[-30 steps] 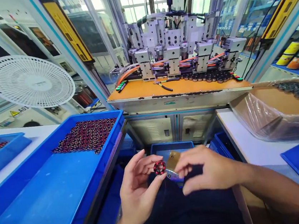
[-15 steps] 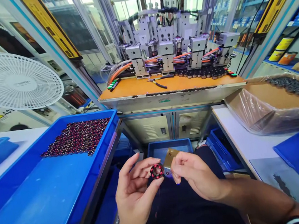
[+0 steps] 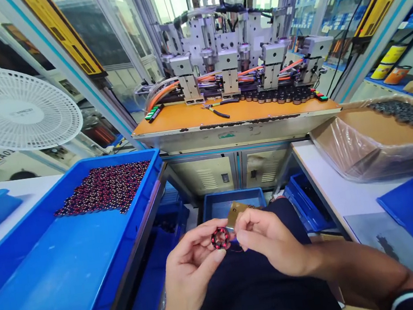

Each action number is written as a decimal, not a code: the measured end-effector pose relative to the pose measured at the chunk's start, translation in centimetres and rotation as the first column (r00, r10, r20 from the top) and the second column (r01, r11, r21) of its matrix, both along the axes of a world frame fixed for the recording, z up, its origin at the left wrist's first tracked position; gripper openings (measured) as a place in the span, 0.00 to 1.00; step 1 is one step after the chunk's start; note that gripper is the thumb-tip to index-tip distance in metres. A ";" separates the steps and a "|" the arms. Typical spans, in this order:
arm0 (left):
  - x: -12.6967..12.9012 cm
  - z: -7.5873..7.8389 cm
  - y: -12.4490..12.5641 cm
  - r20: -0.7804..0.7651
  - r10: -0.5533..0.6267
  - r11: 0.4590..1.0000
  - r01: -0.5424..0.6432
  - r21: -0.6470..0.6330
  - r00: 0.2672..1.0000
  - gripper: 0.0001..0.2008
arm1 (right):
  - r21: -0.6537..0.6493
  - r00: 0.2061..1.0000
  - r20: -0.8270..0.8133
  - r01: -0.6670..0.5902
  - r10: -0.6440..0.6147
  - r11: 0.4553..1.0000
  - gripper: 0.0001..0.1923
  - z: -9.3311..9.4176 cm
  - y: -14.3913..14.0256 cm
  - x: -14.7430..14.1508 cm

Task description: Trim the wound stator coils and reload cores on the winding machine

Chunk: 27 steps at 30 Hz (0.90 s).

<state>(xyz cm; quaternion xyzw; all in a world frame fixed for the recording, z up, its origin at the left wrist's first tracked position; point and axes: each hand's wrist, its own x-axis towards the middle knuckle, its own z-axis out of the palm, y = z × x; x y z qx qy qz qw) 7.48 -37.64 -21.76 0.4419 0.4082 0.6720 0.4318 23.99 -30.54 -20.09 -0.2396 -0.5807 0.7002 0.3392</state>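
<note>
My left hand [image 3: 195, 266] grips a small ring-shaped motor stator [image 3: 220, 238] between thumb and fingers. The stator is black with red wire windings, and its open centre faces me. Just to its right, my right hand [image 3: 262, 235] is closed in a pinch, fingertips close against the stator's edge. A thin reddish wire strand shows below, between the two hands. What the right fingertips hold is too small to make out. Both hands are above my dark-clothed lap.
On the left, a blue tray [image 3: 74, 269] carries many wound stators [image 3: 106, 189]. Ahead, a winding machine [image 3: 228, 68] stands over an orange worktop [image 3: 172, 119] with pliers [image 3: 220, 111]. A plastic-lined carton [image 3: 363, 157] of dark cores sits right. A blue bin [image 3: 233, 196] lies below.
My left hand and the stator have shifted slightly right, toward my right hand. The left fingers have curled in closer around it. The whole view has tilted a little.
</note>
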 end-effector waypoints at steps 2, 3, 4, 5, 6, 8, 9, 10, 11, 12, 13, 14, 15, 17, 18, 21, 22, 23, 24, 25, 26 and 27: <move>-0.1 0.0 0.1 0.008 -0.015 1.000 0.015 0.000 1.000 0.16 | 0.098 1.000 0.028 0.001 -0.003 0.995 0.13 0.8 0.5 0.3; 0.0 0.0 0.1 -0.002 -0.016 1.000 0.016 0.000 1.000 0.17 | 0.157 0.999 0.041 0.006 -0.012 0.988 0.12 1.3 0.7 0.4; 0.1 0.1 0.1 -0.023 -0.015 1.000 0.015 -0.001 1.000 0.18 | 0.217 0.998 0.062 0.005 -0.019 0.976 0.12 1.7 0.9 0.5; 0.2 0.2 0.1 -0.052 -0.013 1.000 0.013 -0.005 0.999 0.18 | 0.270 0.996 0.089 0.000 -0.025 0.963 0.12 2.1 1.1 0.5; 0.4 0.4 0.1 -0.085 -0.012 1.000 0.011 -0.014 0.996 0.17 | 0.310 0.992 0.124 -0.010 -0.030 0.951 0.12 2.4 1.2 0.5; 0.6 0.6 0.1 -0.143 -0.021 0.999 0.016 -0.039 0.989 0.14 | 0.361 0.982 0.186 -0.033 -0.038 0.932 0.10 2.7 1.2 0.5; 0.7 0.7 0.0 -0.156 -0.028 0.998 0.020 -0.054 0.987 0.14 | 0.376 0.979 0.202 -0.045 -0.035 0.926 0.09 2.7 1.3 0.5; 0.7 0.7 0.0 -0.151 -0.031 0.998 0.022 -0.065 0.988 0.14 | 0.382 0.978 0.209 -0.056 -0.027 0.923 0.09 2.7 1.3 0.5; 0.7 0.6 0.0 -0.127 -0.034 0.997 0.025 -0.074 0.991 0.15 | 0.382 0.978 0.206 -0.068 -0.014 0.922 0.09 2.7 1.4 0.6; 0.7 0.6 -0.1 -0.092 -0.041 0.996 0.034 -0.082 0.995 0.15 | 0.378 0.979 0.205 -0.085 0.007 0.922 0.09 2.7 1.5 0.8; 0.7 0.4 -0.1 -0.053 -0.053 0.995 0.048 -0.089 0.997 0.15 | 0.368 0.977 0.210 -0.108 0.030 0.924 0.09 2.7 1.6 1.0; 0.6 0.3 -0.2 -0.015 -0.065 0.994 0.064 -0.093 0.998 0.14 | 0.352 0.973 0.224 -0.133 0.055 0.927 0.09 2.8 1.9 1.3; 0.6 0.3 -0.2 0.016 -0.078 0.992 0.079 -0.096 0.997 0.14 | 0.333 0.965 0.248 -0.163 0.080 0.929 0.09 2.9 2.1 1.6; 0.6 0.2 -0.2 0.057 -0.095 0.990 0.101 -0.096 0.994 0.13 | 0.282 0.937 0.319 -0.240 0.145 0.929 0.10 3.3 2.8 2.3; 0.6 0.2 -0.2 0.070 -0.097 0.990 0.104 -0.091 0.993 0.13 | 0.250 0.918 0.353 -0.278 0.180 0.928 0.10 3.5 3.1 2.6; 0.7 0.5 0.0 0.069 -0.095 0.991 0.101 -0.087 0.993 0.13 | 0.166 0.887 0.391 -0.331 0.246 0.929 0.11 4.1 3.7 3.2; 0.8 0.6 0.0 0.059 -0.092 0.991 0.097 -0.090 0.994 0.12 | 0.150 0.886 0.390 -0.329 0.250 0.932 0.11 4.3 3.7 3.1; 0.8 0.7 0.1 0.046 -0.089 0.991 0.093 -0.096 0.995 0.12 | 0.139 0.889 0.387 -0.320 0.247 0.937 0.12 4.4 3.6 3.0; 0.8 0.8 0.1 0.035 -0.089 0.991 0.092 -0.100 0.995 0.12 | 0.132 0.892 0.382 -0.311 0.241 0.941 0.12 4.5 3.5 2.9; 0.9 0.8 0.2 0.027 -0.090 0.990 0.093 -0.104 0.996 0.12 | 0.130 0.896 0.376 -0.304 0.236 0.944 0.11 4.4 3.3 2.7; 0.9 0.8 0.2 0.023 -0.094 0.990 0.096 -0.107 0.995 0.12 | 0.130 0.899 0.369 -0.302 0.236 0.944 0.11 4.4 3.2 2.6; 0.8 0.8 0.1 0.022 -0.102 0.989 0.104 -0.110 0.995 0.12 | 0.130 0.900 0.364 -0.304 0.239 0.944 0.10 4.3 3.1 2.6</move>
